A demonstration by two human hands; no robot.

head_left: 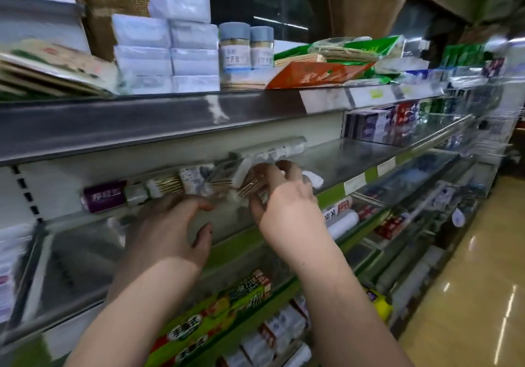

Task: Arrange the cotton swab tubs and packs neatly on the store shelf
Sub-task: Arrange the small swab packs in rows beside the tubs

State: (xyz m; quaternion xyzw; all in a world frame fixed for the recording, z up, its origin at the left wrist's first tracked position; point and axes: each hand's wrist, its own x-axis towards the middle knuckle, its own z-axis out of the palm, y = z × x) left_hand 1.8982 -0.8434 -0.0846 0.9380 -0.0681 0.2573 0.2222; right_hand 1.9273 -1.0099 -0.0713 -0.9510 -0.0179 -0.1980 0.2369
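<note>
Several clear packs of wooden-stick cotton swabs (167, 186) lie in a row at the back of the middle shelf (349, 156), beside a purple-labelled pack (105, 196). My right hand (281, 196) pinches one swab pack (244, 189) at the row's right end. My left hand (167, 230) hovers just in front of the row, fingers spread and curved, holding nothing. A long clear pack (270, 146) lies against the back wall above my right hand. The image is blurred by motion.
The top shelf carries stacked white boxes (167, 51), two grey-lidded toothpick tubs (245, 47) and green and orange packets (326, 65). Toothpaste boxes (383, 124) stand further right. Lower shelves hold cling-film boxes (216, 310) and rolls. The aisle floor (468, 295) runs along the right.
</note>
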